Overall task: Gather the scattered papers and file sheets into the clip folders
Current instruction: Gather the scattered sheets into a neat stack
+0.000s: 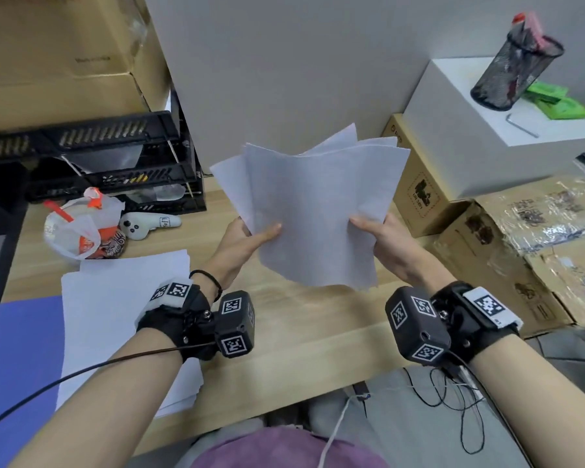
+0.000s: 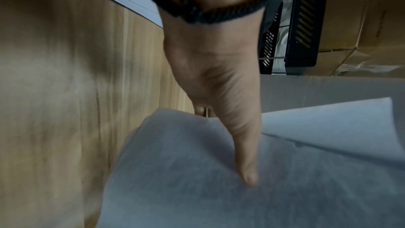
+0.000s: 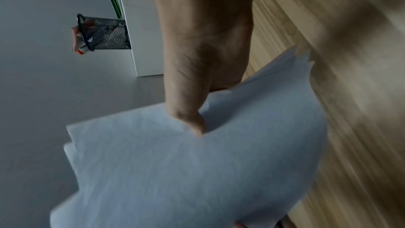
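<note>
A loose sheaf of white papers point(image 1: 314, 211) hangs in the air above the wooden desk point(image 1: 301, 349), its sheets fanned out of line. My left hand point(image 1: 247, 236) pinches the sheaf's left edge, thumb on top point(image 2: 245, 162). My right hand point(image 1: 375, 236) pinches its right edge, thumb on top of the papers point(image 3: 186, 110). The fingers under the sheets are hidden. A second pile of white sheets point(image 1: 115, 319) lies flat on the desk at my left, on a blue folder point(image 1: 17, 366).
Black stacked letter trays point(image 1: 92, 157) stand at the back left, with a plastic bag holding a cup point(image 1: 81, 228) and a white controller point(image 1: 146, 224) before them. Cardboard boxes point(image 1: 520, 238) crowd the right. A mesh pen cup point(image 1: 514, 72) sits on a white box.
</note>
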A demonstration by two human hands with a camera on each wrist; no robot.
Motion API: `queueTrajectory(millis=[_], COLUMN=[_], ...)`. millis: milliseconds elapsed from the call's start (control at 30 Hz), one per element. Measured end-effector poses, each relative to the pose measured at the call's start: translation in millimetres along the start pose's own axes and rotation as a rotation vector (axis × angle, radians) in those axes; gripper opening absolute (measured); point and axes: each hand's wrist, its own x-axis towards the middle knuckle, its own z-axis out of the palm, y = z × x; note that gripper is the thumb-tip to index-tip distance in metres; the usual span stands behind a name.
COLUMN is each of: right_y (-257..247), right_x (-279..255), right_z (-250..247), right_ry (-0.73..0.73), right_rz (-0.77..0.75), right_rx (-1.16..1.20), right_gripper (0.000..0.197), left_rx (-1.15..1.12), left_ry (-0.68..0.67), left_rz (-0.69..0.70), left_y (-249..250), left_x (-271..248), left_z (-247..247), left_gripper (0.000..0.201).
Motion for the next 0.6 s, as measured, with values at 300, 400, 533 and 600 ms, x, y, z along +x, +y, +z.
queueTrajectory(millis=[300,400,533,600], right_y=[-4,7,39,47], right_x=[5,10,19,23], right_z=[0,-8,-23,-24], right_ry=[0.003,-0.038,-0.031,-0.017], right_rz=[-0.046,0.014,0.135,0.16], right_rx=[-0.101,-0.149,-0.2,-0.209], right_gripper=[0.038,0.041,0.045,0.043], left_rx=[0.055,0.098,0.142,0.185], left_ry=[0.081,0.083,0.135,0.15], left_rz=[0.14,0.092,-0.05,-0.071], left_y=[37,23,-12,-19], left_x=[5,2,-2,-1], left_z=[8,1,-6,-1], left_gripper=[0.033,0.042,0.053,0.053])
